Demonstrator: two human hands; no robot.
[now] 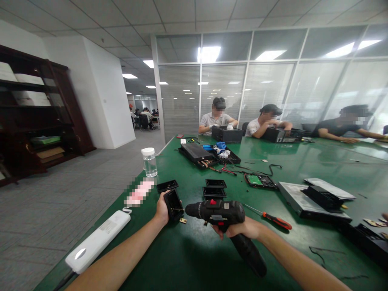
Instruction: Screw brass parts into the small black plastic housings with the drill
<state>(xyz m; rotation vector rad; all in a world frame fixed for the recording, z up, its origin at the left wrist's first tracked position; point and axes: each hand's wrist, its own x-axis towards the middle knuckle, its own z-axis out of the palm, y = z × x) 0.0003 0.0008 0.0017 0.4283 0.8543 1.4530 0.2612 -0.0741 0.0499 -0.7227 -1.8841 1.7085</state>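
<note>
My left hand [163,209] grips a small black box-shaped part [173,205], held upright on the green table [194,258]. My right hand [242,228] is wrapped round the handle of a black cordless drill [218,213], whose nose points left at the part and nearly touches it. A small brass piece [182,220] lies on the table just under the part. Three similar flat black parts [214,191] lie a little farther off.
A white power bank [97,241] lies at the left table edge, a water bottle [149,161] behind it. A red-handled screwdriver [274,219] lies right of the drill. Opened black devices [315,200] and a circuit board [255,180] sit to the right. Three people work at the far end.
</note>
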